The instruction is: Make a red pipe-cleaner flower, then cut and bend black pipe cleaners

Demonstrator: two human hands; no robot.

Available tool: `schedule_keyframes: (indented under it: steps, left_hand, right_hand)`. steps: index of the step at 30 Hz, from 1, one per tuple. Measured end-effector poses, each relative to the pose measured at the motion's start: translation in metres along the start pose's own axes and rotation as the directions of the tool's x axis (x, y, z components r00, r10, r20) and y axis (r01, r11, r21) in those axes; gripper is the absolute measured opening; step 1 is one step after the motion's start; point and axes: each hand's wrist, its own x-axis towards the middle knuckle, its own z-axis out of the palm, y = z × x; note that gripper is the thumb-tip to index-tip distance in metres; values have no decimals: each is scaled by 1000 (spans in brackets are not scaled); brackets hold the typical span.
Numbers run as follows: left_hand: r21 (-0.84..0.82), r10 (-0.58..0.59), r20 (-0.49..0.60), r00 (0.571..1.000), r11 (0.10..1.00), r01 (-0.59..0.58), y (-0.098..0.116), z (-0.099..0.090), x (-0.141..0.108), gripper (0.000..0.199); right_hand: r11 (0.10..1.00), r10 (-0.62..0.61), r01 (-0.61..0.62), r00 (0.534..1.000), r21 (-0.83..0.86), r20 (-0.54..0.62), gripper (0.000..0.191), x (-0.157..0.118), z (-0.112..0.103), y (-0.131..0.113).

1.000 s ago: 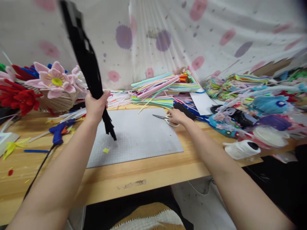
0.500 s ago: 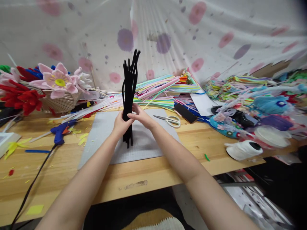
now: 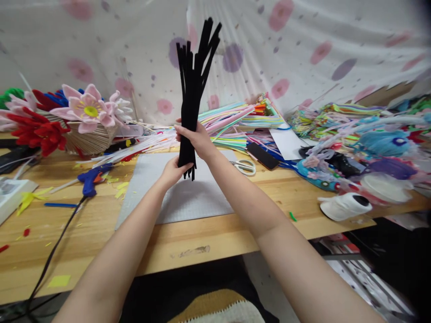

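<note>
A bundle of long black fuzzy stems point(image 3: 191, 96) stands nearly upright in the air, its upper ends fanned out. My right hand point(image 3: 195, 137) is wrapped round the middle of it. Lower down, my left hand point(image 3: 175, 171) grips the bundle close to its uneven bottom ends. Beneath both hands lies a grey mat point(image 3: 198, 202). White-handled scissors point(image 3: 245, 168) rest at the mat's right edge, their blades partly hidden by my right forearm.
Left on the wooden table point(image 3: 188, 235) are a blue glue gun point(image 3: 90, 180) with its cord and pink flowers point(image 3: 90, 111). Behind are pastel stems point(image 3: 232, 119). To the right lie a black phone point(image 3: 262, 155), a white thread spool point(image 3: 345, 206) and blue flower pieces point(image 3: 380, 146).
The black bundle has risen, and its top has spread wider. My right hand has moved up to its middle, while my left hand stays near the lower end.
</note>
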Motion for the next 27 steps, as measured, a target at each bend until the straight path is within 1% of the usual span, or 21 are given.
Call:
schedule_keyframes:
  steps: [1,3,6,8,9,11,13,16,18,20,22,23,25,27]
  left_hand:
    - [5,-7,-19,1000,1000,7,-2,0,2,41]
    - [-7,-21,-12,1000,1000,21,-6,1,2,42]
    - [-38,-9,71,997,999,12,-12,1,-3,44]
    - [-48,1,121,993,999,5,-16,0,-5,41]
    - [-39,9,134,991,999,-4,-17,-1,-5,38]
    - [13,31,124,992,999,-33,-21,-3,-4,32]
    - [116,45,80,996,992,-54,-23,-5,-2,26]
    - [299,32,5,999,954,-32,-23,-7,-2,18]
    - [374,43,6,999,926,-42,-20,-9,-5,19]
    - [383,72,37,997,920,-80,-16,-10,-10,23]
    - [331,68,62,996,940,-84,-13,-11,-15,28]
    - [284,37,76,996,957,-57,-13,-11,-17,32]
    - [172,-79,139,987,984,54,-15,-10,-21,43]
    - [60,-206,228,952,978,198,-21,-9,-24,51]
  right_hand:
    - [1000,0,0,1000,-17,12,33,-1,-1,3]
    - [998,-2,4,999,-55,38,34,-6,-3,12]
    - [991,15,-7,998,-133,63,34,-15,-11,29]
    - [988,34,-24,997,-156,66,33,-19,-17,38]
    - [989,41,-30,997,-147,71,32,-21,-20,41]
    - [994,51,-41,994,-100,97,31,-24,-24,46]
    - [997,70,-64,989,-51,132,29,-26,-25,50]
    - [993,121,-121,979,-14,164,30,-29,-25,56]
    - [985,166,-171,971,11,171,35,-31,-23,61]
    - [976,198,-209,968,55,155,36,-31,-22,66]
    - [969,213,-225,970,105,118,33,-31,-23,72]
    - [965,220,-232,970,121,102,32,-31,-24,76]
    - [957,247,-257,965,134,88,33,-32,-27,85]
    - [940,293,-302,953,161,77,34,-33,-31,94]
